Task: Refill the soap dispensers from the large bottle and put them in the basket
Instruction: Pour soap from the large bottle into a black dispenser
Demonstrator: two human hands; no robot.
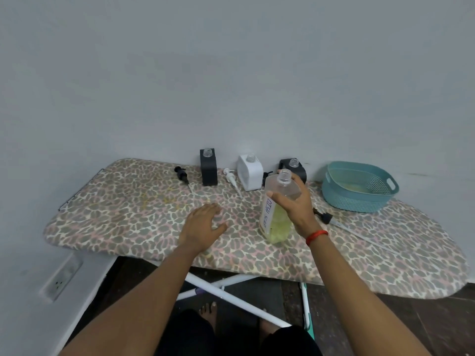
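Observation:
My right hand [298, 204] grips the large clear bottle [276, 217], which is uncapped, holds yellow-green soap in its lower half and stands on the ironing board [133, 214]. My left hand [203, 222] rests flat on the board, fingers straight. Three open dispensers stand along the wall: a tall black one [208, 167], a white one [249, 172] and a low black one [294, 167] partly hidden behind the bottle. Pump heads lie loose: black [182, 173], white [230, 177], and another black one [325, 216] right of my wrist. The teal basket [358, 187] sits at the far right.
The leopard-print board stands against a grey wall, its near edge just in front of my arms. White metal legs cross beneath it. A wall socket [60, 281] sits low at the left. My feet show on the dark floor.

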